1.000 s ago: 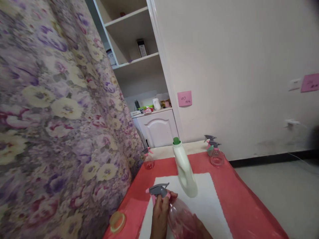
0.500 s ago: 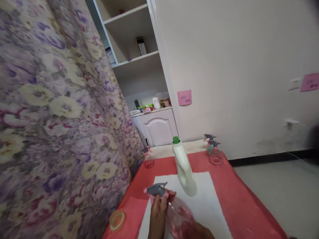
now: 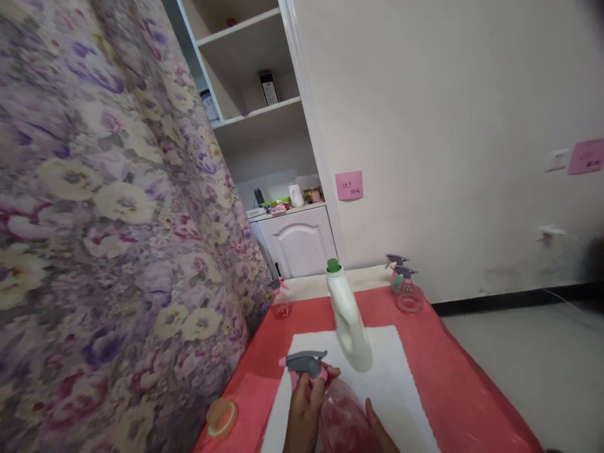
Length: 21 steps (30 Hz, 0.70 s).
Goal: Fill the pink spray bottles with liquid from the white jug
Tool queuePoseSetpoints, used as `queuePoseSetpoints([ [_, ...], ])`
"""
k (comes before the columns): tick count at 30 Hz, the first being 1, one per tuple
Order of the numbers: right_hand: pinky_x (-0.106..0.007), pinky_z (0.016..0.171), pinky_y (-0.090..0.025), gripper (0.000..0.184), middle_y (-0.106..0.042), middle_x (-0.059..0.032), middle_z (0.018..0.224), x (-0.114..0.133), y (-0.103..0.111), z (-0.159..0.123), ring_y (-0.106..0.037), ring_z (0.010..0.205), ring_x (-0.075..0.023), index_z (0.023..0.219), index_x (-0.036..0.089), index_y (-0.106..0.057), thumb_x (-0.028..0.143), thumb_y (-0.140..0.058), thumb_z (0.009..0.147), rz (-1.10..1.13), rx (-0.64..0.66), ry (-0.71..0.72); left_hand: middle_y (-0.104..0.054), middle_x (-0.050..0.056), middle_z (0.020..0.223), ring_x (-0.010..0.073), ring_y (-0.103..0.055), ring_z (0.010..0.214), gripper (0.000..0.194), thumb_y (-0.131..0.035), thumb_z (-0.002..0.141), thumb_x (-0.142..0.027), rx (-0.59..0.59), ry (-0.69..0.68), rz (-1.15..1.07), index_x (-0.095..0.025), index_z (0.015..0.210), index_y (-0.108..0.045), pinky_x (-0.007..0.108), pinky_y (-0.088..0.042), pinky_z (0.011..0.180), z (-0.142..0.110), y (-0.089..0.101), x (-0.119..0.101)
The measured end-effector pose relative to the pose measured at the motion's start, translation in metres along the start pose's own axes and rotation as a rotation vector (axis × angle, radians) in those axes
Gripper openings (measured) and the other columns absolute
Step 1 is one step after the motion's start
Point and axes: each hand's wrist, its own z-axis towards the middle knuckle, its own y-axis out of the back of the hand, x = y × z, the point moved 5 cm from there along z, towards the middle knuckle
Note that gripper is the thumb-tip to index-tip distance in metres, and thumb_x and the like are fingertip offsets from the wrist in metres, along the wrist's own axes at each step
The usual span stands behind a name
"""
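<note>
A clear pink spray bottle [image 3: 346, 415] with a grey and pink trigger head [image 3: 304, 363] is between my hands, low in the head view. The fingers of my left hand [image 3: 304, 406] are closed around the pink collar under the trigger head. My right hand [image 3: 380, 431] holds the bottle's body from the right side, its thumb raised along the plastic; its other fingers are hidden. Just beyond stands a pale green jug [image 3: 349, 321] with a handle and a green piece in its mouth, on a white cloth [image 3: 396, 390].
At the left edge of the red-covered table [image 3: 472, 390] lies a roll of tape [image 3: 221, 418]. Another spray bottle [image 3: 282, 305] stands at the back left, and two more, one in front [image 3: 409, 296], at the back right. A floral curtain [image 3: 141, 251] hangs along the left.
The spray bottle and my left hand have shifted slightly right and down, and the bottle looks more upright. My right thumb has come into view beside the body. The jug has not moved.
</note>
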Motion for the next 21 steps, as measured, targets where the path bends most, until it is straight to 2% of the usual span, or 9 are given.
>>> queuePoseSetpoints([
  [5,-0.044,0.087,-0.055,0.037,-0.063,-0.0073,0.125,0.005,-0.002,0.0,-0.063,0.108,-0.0242,0.121,0.022,-0.059,0.04,-0.062,0.089,-0.117,-0.034,0.036,-0.076,0.011,0.106,0.0314,-0.066,0.11,0.04,-0.063,0.081,-0.053,-0.111,0.05,0.044,-0.018,0.1,-0.071,0.05,-0.041,0.107,0.001,0.008,0.002],
  [9,-0.043,0.088,-0.055,0.035,-0.061,-0.007,0.127,0.01,0.001,-0.003,-0.062,0.109,-0.0238,0.121,0.022,-0.058,0.035,-0.063,0.09,-0.142,-0.033,0.037,-0.077,0.011,0.105,0.0313,-0.067,0.108,0.04,-0.067,0.077,-0.054,-0.122,0.074,-0.015,-0.018,0.095,-0.071,0.049,-0.044,0.104,0.0,0.004,0.003],
  [12,-0.044,0.088,-0.055,0.037,-0.062,-0.0077,0.127,0.012,0.005,-0.007,-0.063,0.108,-0.0235,0.121,0.021,-0.059,0.04,-0.061,0.09,-0.151,-0.044,0.042,-0.077,0.011,0.102,0.0313,-0.068,0.106,0.042,-0.068,0.076,-0.055,-0.12,0.067,-0.07,-0.018,0.094,-0.071,0.049,-0.044,0.104,0.0,-0.001,0.004],
  [14,-0.045,0.084,-0.056,0.041,-0.065,-0.0089,0.124,0.012,0.01,-0.009,-0.064,0.108,-0.0259,0.119,0.021,-0.061,0.05,-0.055,0.09,-0.151,-0.055,0.047,-0.078,0.011,0.099,0.0321,-0.068,0.106,0.044,-0.069,0.074,-0.057,-0.112,0.06,-0.095,-0.018,0.093,-0.071,0.05,-0.043,0.105,0.001,-0.003,0.005],
  [17,-0.046,0.076,-0.059,0.058,-0.071,-0.0108,0.118,0.01,0.018,-0.012,-0.066,0.107,-0.0307,0.113,0.025,-0.068,0.069,-0.039,0.087,-0.166,-0.047,0.048,-0.078,0.012,0.101,0.0327,-0.066,0.109,0.044,-0.07,0.073,-0.057,-0.063,0.065,-0.095,-0.018,0.094,-0.072,0.05,-0.042,0.105,0.004,-0.005,0.009],
  [19,-0.044,0.071,-0.06,0.068,-0.074,-0.0114,0.113,0.008,0.022,-0.01,-0.07,0.1,-0.0308,0.111,0.026,-0.069,0.075,-0.029,0.086,-0.236,-0.047,0.073,-0.077,0.012,0.103,0.0324,-0.066,0.11,0.043,-0.069,0.075,-0.055,-0.032,0.064,-0.079,-0.018,0.095,-0.072,0.049,-0.042,0.105,0.005,-0.005,0.012],
  [21,-0.041,0.064,-0.06,0.07,-0.076,-0.0105,0.106,0.005,0.025,-0.007,-0.072,0.092,-0.0288,0.112,0.028,-0.069,0.075,-0.025,0.086,-0.319,-0.064,0.113,-0.076,0.012,0.106,0.032,-0.065,0.111,0.041,-0.066,0.079,-0.054,-0.032,0.055,-0.043,-0.018,0.097,-0.072,0.048,-0.041,0.106,0.006,-0.004,0.013],
])
